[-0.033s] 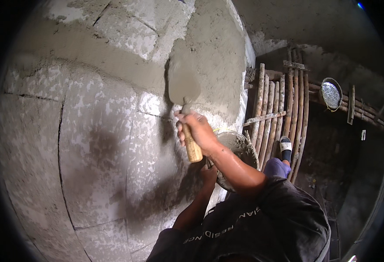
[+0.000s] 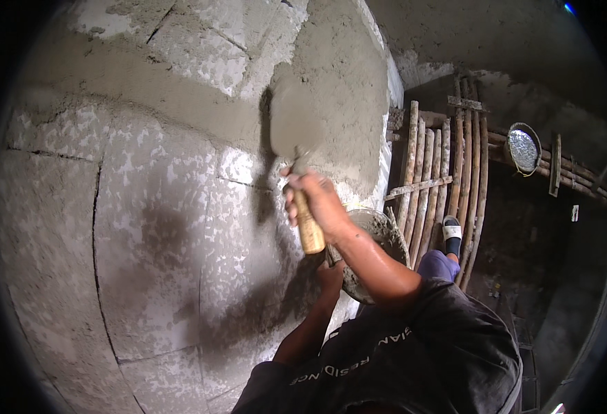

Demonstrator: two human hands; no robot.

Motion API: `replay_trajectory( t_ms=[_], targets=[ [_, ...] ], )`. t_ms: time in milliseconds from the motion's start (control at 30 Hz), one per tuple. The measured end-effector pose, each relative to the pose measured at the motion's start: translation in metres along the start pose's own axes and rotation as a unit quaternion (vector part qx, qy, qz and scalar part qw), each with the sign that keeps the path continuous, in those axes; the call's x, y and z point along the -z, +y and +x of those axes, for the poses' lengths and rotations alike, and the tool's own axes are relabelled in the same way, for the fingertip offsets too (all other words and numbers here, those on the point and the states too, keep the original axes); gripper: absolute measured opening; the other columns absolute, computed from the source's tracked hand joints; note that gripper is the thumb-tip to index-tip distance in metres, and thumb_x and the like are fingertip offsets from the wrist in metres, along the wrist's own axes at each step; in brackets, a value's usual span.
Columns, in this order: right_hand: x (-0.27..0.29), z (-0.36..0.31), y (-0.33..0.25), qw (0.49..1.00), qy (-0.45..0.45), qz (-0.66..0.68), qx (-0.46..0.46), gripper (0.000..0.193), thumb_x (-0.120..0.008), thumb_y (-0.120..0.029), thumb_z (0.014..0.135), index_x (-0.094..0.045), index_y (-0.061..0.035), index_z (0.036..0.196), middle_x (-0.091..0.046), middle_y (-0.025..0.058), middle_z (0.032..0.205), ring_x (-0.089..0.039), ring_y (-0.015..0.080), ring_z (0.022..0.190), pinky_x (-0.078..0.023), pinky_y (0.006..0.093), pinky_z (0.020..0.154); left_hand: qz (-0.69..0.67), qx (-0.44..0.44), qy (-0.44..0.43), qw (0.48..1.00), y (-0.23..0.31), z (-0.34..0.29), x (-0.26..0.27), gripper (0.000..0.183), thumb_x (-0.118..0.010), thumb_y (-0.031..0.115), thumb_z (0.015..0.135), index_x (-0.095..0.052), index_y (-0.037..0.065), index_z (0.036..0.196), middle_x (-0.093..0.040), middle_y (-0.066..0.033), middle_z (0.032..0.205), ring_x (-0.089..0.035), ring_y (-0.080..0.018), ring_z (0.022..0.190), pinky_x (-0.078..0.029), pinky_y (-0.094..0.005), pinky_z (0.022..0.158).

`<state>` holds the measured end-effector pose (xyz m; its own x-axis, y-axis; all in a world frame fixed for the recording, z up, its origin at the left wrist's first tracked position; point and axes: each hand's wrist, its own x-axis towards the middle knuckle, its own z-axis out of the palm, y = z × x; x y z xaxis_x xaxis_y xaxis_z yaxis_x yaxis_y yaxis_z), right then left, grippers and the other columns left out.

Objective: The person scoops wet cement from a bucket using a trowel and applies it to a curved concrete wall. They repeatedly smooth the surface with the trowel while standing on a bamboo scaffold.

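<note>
My right hand (image 2: pixel 317 196) is closed around the wooden handle of a trowel (image 2: pixel 296 127). Its rounded blade, smeared by motion, lies against wet grey mortar (image 2: pixel 345 83) on the block wall (image 2: pixel 145 241). Below the right forearm is a round bucket (image 2: pixel 405 243) with grey mortar inside, partly covered by that arm. My left hand (image 2: pixel 330 273) is closed at the bucket's left edge, and its fingers are partly hidden.
I stand on a scaffold of wooden poles (image 2: pixel 428 186) at the right; one foot in a sandal (image 2: pixel 451 230) shows there. Farther right, a second bucket (image 2: pixel 524 148) rests by more poles. A dark drop lies beyond the scaffold's edge.
The trowel and my right hand have shifted slightly up and to the right along the wall. My left hand and the bucket look unmoved.
</note>
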<state>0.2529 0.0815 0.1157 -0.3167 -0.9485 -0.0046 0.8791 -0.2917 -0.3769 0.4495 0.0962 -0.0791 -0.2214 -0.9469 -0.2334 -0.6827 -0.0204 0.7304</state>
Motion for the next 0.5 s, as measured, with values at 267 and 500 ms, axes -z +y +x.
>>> replay_trajectory(
  t_ms=[267,500],
  targets=[
    [0.081,0.052,-0.055,0.774,0.408,-0.261,0.408,0.022,-0.058,-0.02,0.079,-0.046,-0.0025,0.084,-0.052,0.0071,0.065,-0.05,0.0147,0.058,-0.043,0.0297,0.053,0.015,0.008,0.02,1.0,0.025,-0.003,0.0,0.038,-0.062,0.021,0.065,-0.058,-0.01,0.087,-0.062,-0.0224,0.078,-0.061,-0.0281,0.075,-0.045,-0.0358,0.07],
    [0.14,-0.08,-0.04,0.815,0.121,-0.557,0.099,0.044,-0.058,-0.026,0.079,-0.048,0.0017,0.112,-0.06,0.0228,0.084,-0.061,0.0327,0.08,-0.046,0.0385,0.071,-0.027,-0.009,-0.007,1.0,0.03,0.023,-0.005,0.039,-0.063,0.016,0.071,-0.057,-0.008,0.1,-0.062,-0.0177,0.093,-0.058,-0.0251,0.086,-0.043,-0.0351,0.078]
  ],
)
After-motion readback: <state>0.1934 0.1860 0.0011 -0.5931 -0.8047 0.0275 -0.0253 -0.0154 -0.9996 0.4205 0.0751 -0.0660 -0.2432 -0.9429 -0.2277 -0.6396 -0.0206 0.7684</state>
